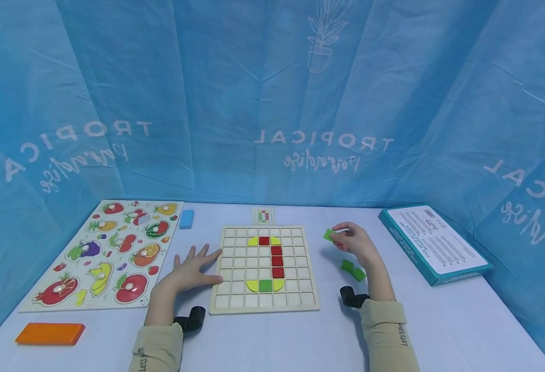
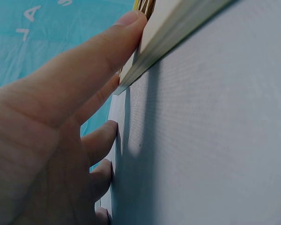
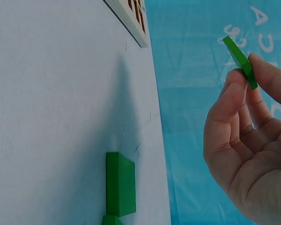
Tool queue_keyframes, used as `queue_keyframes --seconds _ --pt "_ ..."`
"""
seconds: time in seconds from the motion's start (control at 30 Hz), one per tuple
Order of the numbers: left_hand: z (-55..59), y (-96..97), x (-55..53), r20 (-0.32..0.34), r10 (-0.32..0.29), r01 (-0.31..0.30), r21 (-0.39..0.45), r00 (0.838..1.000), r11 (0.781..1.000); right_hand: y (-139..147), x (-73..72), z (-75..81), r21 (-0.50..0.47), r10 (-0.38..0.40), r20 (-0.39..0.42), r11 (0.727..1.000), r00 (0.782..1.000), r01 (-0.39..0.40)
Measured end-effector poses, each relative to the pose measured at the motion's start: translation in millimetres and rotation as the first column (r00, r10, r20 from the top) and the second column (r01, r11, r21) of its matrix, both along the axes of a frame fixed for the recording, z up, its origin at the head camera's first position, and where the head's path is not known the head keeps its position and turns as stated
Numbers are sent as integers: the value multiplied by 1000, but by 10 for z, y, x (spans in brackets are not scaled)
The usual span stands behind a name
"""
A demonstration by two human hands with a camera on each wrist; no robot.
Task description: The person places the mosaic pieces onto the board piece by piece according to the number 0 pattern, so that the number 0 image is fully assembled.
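Observation:
My right hand [image 1: 353, 242] pinches a green square tile [image 3: 239, 61] between thumb and fingers, raised above the table to the right of the wooden grid board [image 1: 235, 305]. Two more green tiles [image 1: 347, 265] lie on the table below that hand. With fingers spread, my left hand [image 1: 190, 271] touches the board's left edge; its thumb [image 2: 126, 21] rests on the rim in the left wrist view. Set in the board are several red squares [image 1: 277, 261], one green square [image 1: 265, 285] and yellow rounded corner pieces [image 1: 252, 285]. Behind the board lies a small pattern card [image 1: 263, 216].
A fruit puzzle board [image 1: 125, 263] lies at the left, with a blue block [image 1: 186, 219] beside it and an orange block [image 1: 50, 334] in front. At the right is a teal and white box [image 1: 435, 243]. A blue curtain [image 1: 226, 103] hangs behind the table.

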State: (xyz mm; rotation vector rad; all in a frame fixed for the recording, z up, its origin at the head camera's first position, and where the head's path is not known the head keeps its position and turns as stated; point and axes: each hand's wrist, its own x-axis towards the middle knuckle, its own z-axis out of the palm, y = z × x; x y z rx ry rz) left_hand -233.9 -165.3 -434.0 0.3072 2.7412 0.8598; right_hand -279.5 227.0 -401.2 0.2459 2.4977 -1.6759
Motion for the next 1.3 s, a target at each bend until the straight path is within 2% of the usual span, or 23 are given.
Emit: queue_keyframes --seconds 0.4,0.67,0.93,1.17,1.3 --pt "-2 2 5 0 -7 7 3 1000 1000 -207 -23 20 -1 51 -34 999 998 -51" --pt "-11 5 -19 -3 0 0 -18 1000 1000 -456 -49 32 -20 98 -52 995 994 -99" --pt "-26 -6 -26 -2 2 -2 -16 1000 1000 -719 -48 45 -43 195 -102 979 975 -200" --pt "-10 8 -18 7 14 -14 -16 1000 1000 -962 -80 47 -49 229 -95 971 969 -235" --pt "4 5 -9 3 10 -10 -18 1000 1000 -1109 -108 41 -51 272 -92 959 958 -278"
